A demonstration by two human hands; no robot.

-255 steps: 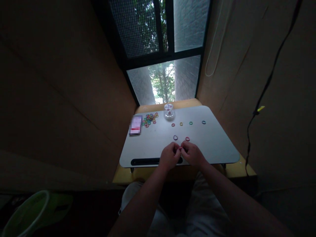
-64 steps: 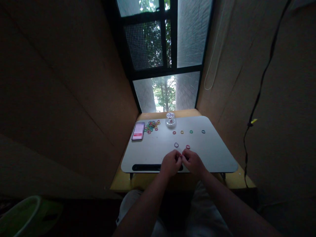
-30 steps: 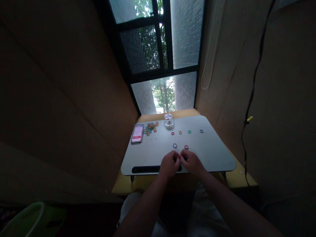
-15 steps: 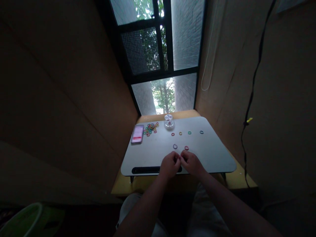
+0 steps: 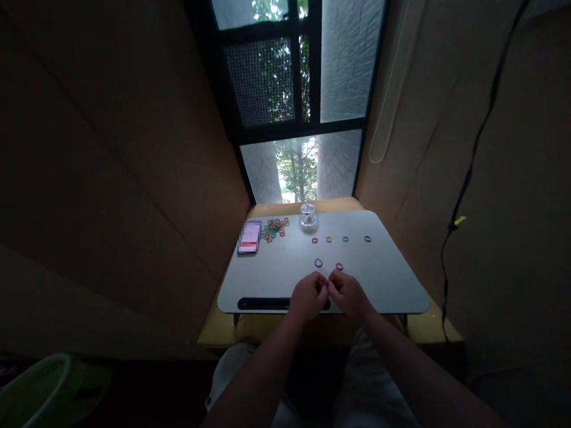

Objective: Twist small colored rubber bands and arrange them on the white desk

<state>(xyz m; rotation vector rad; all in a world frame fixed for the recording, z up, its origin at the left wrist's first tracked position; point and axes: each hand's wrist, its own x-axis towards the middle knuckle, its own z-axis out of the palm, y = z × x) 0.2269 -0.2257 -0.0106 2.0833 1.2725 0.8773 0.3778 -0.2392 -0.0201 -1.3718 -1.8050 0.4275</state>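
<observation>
My left hand (image 5: 308, 295) and my right hand (image 5: 349, 293) meet fingertip to fingertip over the front of the white lap desk (image 5: 267, 276). Both are closed in a pinch. A tiny reddish bit shows between the fingertips, too small to make out. Just beyond the fingers lie a purple band (image 5: 318, 263) and a pink band (image 5: 339, 266), small loops like hair ties. Farther back runs a row with a red band (image 5: 314, 241), a yellow band (image 5: 329, 239), a green band (image 5: 345, 239) and a dark teal band (image 5: 367, 239).
A heap of mixed coloured bands (image 5: 274, 228) lies at the back left, beside a phone (image 5: 249, 238). A clear jar (image 5: 308, 219) stands at the back edge. The desk's black slot (image 5: 263, 304) is partly behind my left hand. Walls flank both sides, with a window (image 5: 298, 169) ahead.
The view has shifted slightly. My hands stay together in nearly the same pose, and the bands, jar and phone keep their places on the desk.
</observation>
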